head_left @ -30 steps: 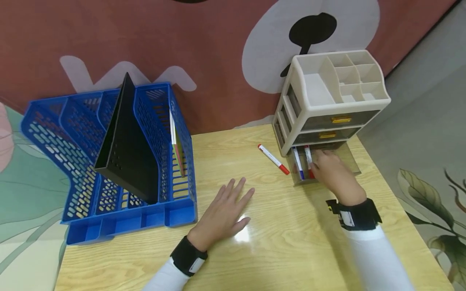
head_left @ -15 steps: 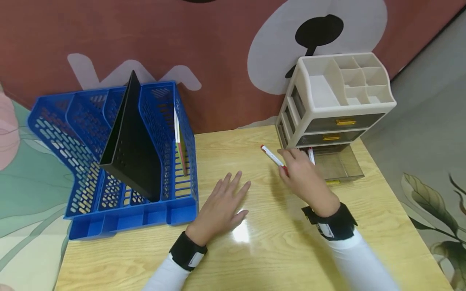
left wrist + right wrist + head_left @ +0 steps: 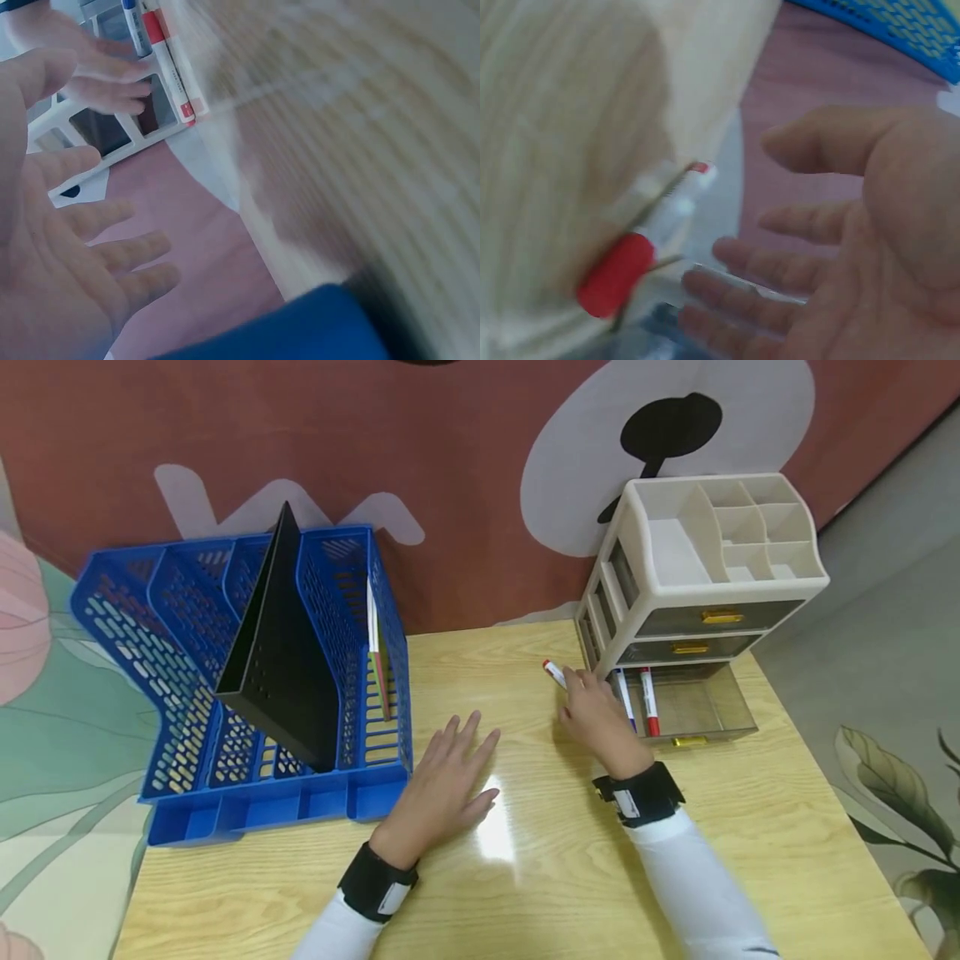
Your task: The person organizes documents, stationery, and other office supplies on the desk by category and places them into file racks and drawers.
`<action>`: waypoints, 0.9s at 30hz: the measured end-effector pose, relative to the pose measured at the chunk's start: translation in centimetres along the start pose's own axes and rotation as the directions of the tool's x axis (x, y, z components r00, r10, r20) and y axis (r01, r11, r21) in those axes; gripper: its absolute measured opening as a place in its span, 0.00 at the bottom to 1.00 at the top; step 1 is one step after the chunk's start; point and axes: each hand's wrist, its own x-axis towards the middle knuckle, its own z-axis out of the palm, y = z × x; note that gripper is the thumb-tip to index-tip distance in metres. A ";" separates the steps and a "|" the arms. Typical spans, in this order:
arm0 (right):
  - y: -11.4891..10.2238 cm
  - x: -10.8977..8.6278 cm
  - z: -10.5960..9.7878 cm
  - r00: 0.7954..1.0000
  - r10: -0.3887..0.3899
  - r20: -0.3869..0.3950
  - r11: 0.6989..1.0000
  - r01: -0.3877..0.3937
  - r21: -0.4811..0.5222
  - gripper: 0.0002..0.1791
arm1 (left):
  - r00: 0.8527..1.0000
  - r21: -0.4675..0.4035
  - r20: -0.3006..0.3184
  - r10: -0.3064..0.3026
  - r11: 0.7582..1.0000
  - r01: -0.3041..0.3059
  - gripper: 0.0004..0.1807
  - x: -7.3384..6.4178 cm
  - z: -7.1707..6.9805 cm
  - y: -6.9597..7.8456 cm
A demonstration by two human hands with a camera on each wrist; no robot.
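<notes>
A white marker with a red cap [image 3: 553, 672] lies on the table left of the drawer unit. My right hand [image 3: 598, 720] is over it and hides most of its length in the head view. In the right wrist view the fingers [image 3: 761, 262] are spread and loosely bent beside the marker [image 3: 676, 204], with space between them and it. A blue marker [image 3: 626, 700] and another red marker [image 3: 650, 702] lie in the pulled-out clear drawer [image 3: 723, 703]. My left hand [image 3: 438, 781] rests palm down near the blue rack, fingers spread and holding nothing.
The beige drawer unit [image 3: 637, 589] stands at the back right, its two upper drawers closed. At the left is a blue file rack [image 3: 285, 810] with a black folder [image 3: 288, 668] and thin booklets [image 3: 377, 652]. A fabric backdrop [image 3: 465, 577] hangs behind the table.
My right hand has moved left from inside the drawer to the marker on the table, leaving the red marker in the drawer in plain sight. My left hand has stayed about where it was.
</notes>
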 end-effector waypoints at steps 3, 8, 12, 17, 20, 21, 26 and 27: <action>0.3 0.3 1.0 0.998 0.037 0.043 0.999 -0.036 -0.029 0.29 | 1.000 0.005 -0.006 -0.010 1.000 0.010 0.43 -0.2 -0.2 -0.1; 0.6 0.4 2.3 1.000 0.008 -0.029 0.997 -0.010 -0.070 0.11 | 1.000 0.008 -0.010 -0.009 1.000 0.009 0.43 -0.7 -0.2 -0.1; 0.3 0.7 2.8 0.988 -0.046 -0.147 0.994 0.031 -0.104 0.07 | 1.000 0.020 -0.022 -0.003 1.000 0.004 0.43 -1.1 -0.2 -0.2; -0.7 0.7 3.5 0.994 -0.026 -0.106 0.996 0.017 -0.085 0.09 | 1.000 0.021 -0.031 -0.005 1.000 0.006 0.43 -1.5 -0.1 -0.3; -1.5 0.4 3.7 0.999 -0.013 -0.045 0.997 0.010 -0.077 0.11 | 0.999 0.021 -0.031 -0.022 1.000 0.023 0.43 -1.6 0.0 -0.4; -1.8 0.3 3.8 0.999 -0.014 -0.033 0.997 0.011 -0.081 0.12 | 0.999 0.022 -0.031 -0.027 0.999 0.028 0.43 -1.6 0.0 -0.4; -3.1 -0.5 3.6 0.998 -0.011 0.054 0.997 0.015 -0.074 0.16 | 0.999 0.016 -0.033 -0.038 0.999 0.038 0.42 -1.8 0.0 -0.5; -3.3 -0.7 3.5 0.997 -0.007 0.077 0.998 0.012 -0.067 0.17 | 0.999 0.015 -0.031 -0.040 0.999 0.040 0.42 -1.8 0.0 -0.5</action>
